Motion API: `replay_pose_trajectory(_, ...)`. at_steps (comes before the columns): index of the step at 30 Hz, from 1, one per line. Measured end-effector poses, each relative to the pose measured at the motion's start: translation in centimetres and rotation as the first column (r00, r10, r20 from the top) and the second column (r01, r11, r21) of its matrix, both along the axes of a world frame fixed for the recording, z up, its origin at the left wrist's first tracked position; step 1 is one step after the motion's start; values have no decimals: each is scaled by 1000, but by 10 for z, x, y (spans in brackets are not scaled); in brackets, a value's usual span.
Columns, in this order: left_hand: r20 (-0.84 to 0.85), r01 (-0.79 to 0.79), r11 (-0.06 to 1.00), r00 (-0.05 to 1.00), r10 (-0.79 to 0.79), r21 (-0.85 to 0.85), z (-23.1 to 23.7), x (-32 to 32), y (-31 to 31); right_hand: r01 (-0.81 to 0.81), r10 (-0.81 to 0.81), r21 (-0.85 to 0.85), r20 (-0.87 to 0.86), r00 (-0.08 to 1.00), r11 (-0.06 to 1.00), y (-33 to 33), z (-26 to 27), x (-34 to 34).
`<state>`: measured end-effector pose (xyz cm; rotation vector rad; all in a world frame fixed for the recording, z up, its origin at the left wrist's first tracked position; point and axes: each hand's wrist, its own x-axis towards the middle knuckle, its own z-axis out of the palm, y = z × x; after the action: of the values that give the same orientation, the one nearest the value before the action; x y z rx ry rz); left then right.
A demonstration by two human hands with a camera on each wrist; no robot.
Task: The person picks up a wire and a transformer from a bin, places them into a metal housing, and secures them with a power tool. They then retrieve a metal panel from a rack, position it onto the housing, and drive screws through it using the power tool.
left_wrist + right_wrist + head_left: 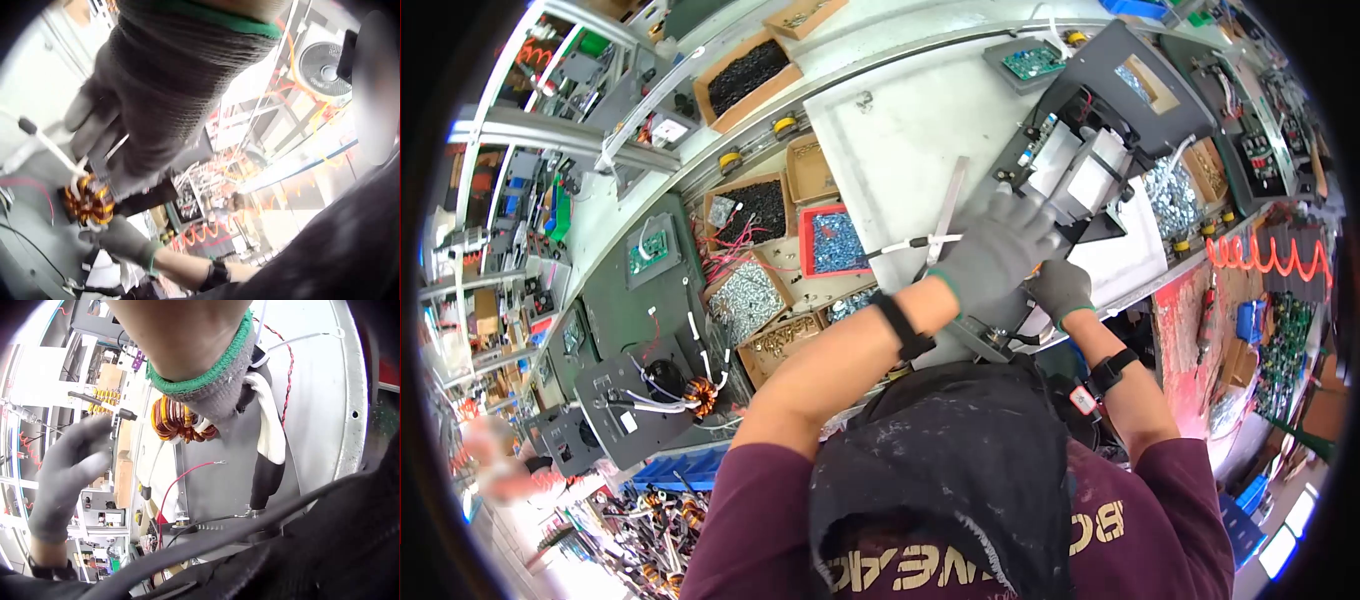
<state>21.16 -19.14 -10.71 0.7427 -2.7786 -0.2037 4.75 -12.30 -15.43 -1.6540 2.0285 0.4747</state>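
My left hand (1005,250), in a grey glove with a green cuff, reaches over a dark metal housing (1135,75) with its fingers extended and spread. Thumb and fingers stand apart in the right wrist view, with nothing between them. The gloved right hand (125,240) is low beside a copper-wound ring coil (90,203) with white leads, fingers curled at its underside. From the right wrist, the coil (172,422) is above a grey metal panel (215,469); the right fingertips are hidden there. A thick white cable with a black sleeve (267,478) runs past this hand.
Left of the work surface are cardboard boxes of screws (745,300) and a red bin (832,242) of small blue parts. Another panel with a coil (645,400) lies at the left. A green circuit board (1032,64) is at the back. Orange coiled hose (1270,258) hangs at the right.
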Motion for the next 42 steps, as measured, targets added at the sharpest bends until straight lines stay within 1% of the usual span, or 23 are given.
replay_pose_trajectory(3, -87, 133, 951, 983, -163, -280, -35, -32, -3, -47, 46, -12, -25, 999, 999, 2, -5, -13)
replay_pose_trajectory(5, 245, 66, 985, 964, -104, 159, -44, -39, -7, -181, 191, -182, 39, 981, 966, 8, 12, -27)
replay_pose_trajectory(6, 240, 95, 982, 962, -132, 162, -46, -42, -7, -154, 163, -178, 36, 986, 972, 15, 29, -33)
replay_pose_trajectory(7, 268, 50, 987, 959, -90, 152, -45, -42, -7, -116, 172, -531, 57, 983, 839, 23, 59, -31)
replay_pose_trajectory(8, 297, -1, 990, 954, -42, 143, -44, -42, -3, -63, 194, -806, 65, 979, 588, 36, 74, -29)
replay_pose_trajectory(10, 271, -25, 995, 963, -3, 98, -57, -39, 7, -15, 149, -727, 121, 981, 686, 87, 64, -40)
replay_pose_trajectory(12, 247, -50, 998, 968, 37, 46, -62, -40, 6, 26, -3, -177, 133, 991, 984, 125, 34, -45)
replay_pose_trajectory(13, 238, -39, 999, 971, 35, 12, -61, -42, 6, 36, -13, -169, 133, 991, 985, 131, 19, -43)
replay_pose_trajectory(14, 228, -34, 999, 973, 39, -23, -61, -42, 7, 260, -212, -4, 566, 797, 966, 133, 7, -38)
replay_pose_trajectory(15, 235, -29, 999, 972, 32, -18, -59, -43, 7, 374, -382, 233, 834, 398, 898, 130, 0, -35)
replay_pose_trajectory(17, 242, -46, 999, 969, 52, -28, -66, -46, 6, 387, -532, 388, 744, 403, 836, 94, 27, -16)
replay_pose_trajectory(20, 243, -73, 996, 968, 61, 42, -55, -48, 11, 156, -125, 10, 650, 750, 988, 58, 21, 13)
replay_pose_trajectory(22, 210, -115, 989, 973, 95, 88, -46, -49, 7, 49, 14, -104, 533, 846, 993, 47, 5, 23)
replay_pose_trajectory(26, 221, -100, 992, 972, 79, 82, -55, -47, 8, -293, 96, 188, 669, 737, 938, 58, 22, -47)
replay_pose_trajectory(27, 238, -89, 995, 968, 76, 43, -55, -45, 9, -305, -30, 384, 662, 749, 872, 57, 29, -85)
replay_pose_trajectory(28, 256, -88, 996, 963, 83, 7, -54, -46, 10, -110, -372, 558, 675, 637, 823, 59, 25, -134)
replay_pose_trajectory(29, 257, -128, 989, 961, 105, 76, -44, -47, 12, -458, 252, 271, 554, 793, 847, 54, -30, -194)
replay_pose_trajectory(30, 253, -167, 983, 957, 142, 79, -48, -48, 12, -678, 703, -190, 137, 698, 710, 39, -25, -230)
replay_pose_trajectory(32, 211, -176, 982, 965, 158, 70, -56, -47, 8, -37, 70, -131, 254, 965, 991, -16, -27, -247)
replay_pose_trajectory(34, 191, -202, 978, 963, 189, 52, -56, -48, 12, 309, -142, -338, 439, 887, 889, -88, -8, -236)
replay_pose_trajectory(36, 181, -214, 976, 962, 205, 32, -55, -48, 15, -13, 276, -510, 444, 852, 860, -128, -99, -297)
replay_pose_trajectory(37, 143, -227, 973, 965, 220, 36, -54, -48, 18, -230, 480, -652, 233, 846, 723, -136, -120, -307)
replay_pose_trajectory(42, 90, -303, 949, 951, 295, 86, -57, -47, 26, -29, 467, -772, 354, 810, 635, -162, -104, -286)
